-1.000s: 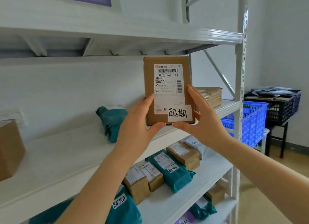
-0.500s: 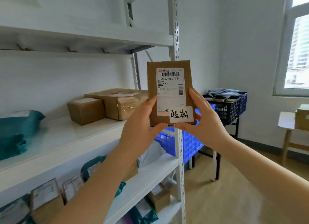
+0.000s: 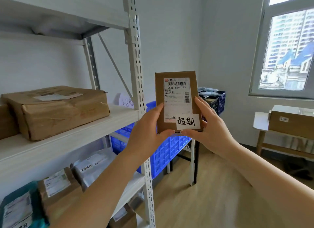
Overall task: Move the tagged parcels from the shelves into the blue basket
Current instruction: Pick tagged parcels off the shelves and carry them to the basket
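Two hands hold one tagged cardboard parcel (image 3: 177, 101) upright in the air.

Left hand (image 3: 146, 134) and right hand (image 3: 209, 130) pinch its lower edges, thumbs under the handwritten tag (image 3: 186, 121). Behind and below the parcel sits the blue basket (image 3: 163, 151); left of the parcel stands the white shelf post (image 3: 136, 57), with a taped brown box (image 3: 56, 110) on the shelf (image 3: 71, 137) beyond.

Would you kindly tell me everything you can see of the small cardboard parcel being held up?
The small cardboard parcel is a flat brown box held upright, its face towards the camera. A white shipping label with barcodes covers most of the front, and a white tag with black handwriting sits at its lower right. The left hand grips its left edge and bottom; the right hand grips its right edge and bottom. It is in the air, off the shelves, in front of the blue basket.
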